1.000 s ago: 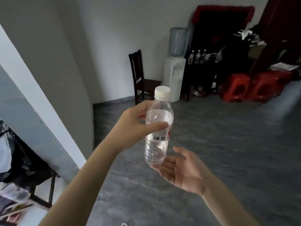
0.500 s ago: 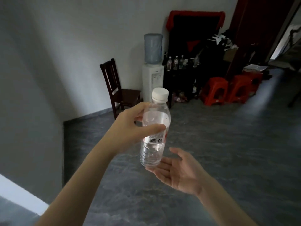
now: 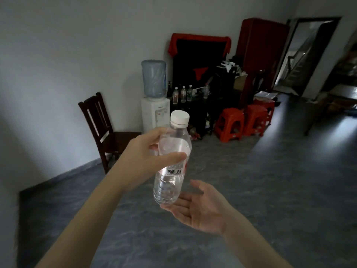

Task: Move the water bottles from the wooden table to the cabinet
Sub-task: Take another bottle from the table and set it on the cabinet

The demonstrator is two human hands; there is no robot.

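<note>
My left hand (image 3: 146,157) grips a clear water bottle (image 3: 170,182) with a white cap around its upper body, holding it upright in front of me. Palm up, my right hand (image 3: 201,206) lies open just under the bottle's base, fingertips touching or nearly touching it. Far across the room, several more water bottles (image 3: 182,94) stand on a dark cabinet (image 3: 195,111) beside the water dispenser.
A white water dispenser (image 3: 154,113) with a blue jug stands against the back wall, a dark wooden chair (image 3: 100,124) to its left. Red plastic stools (image 3: 243,120) sit right of the cabinet. Grey tiled floor stretches between. An open doorway (image 3: 305,55) is far right.
The view has swung right and moved forward: the cabinet, dispenser and chair look larger and the doorway has come into sight. Both hands keep the same hold around the bottle.
</note>
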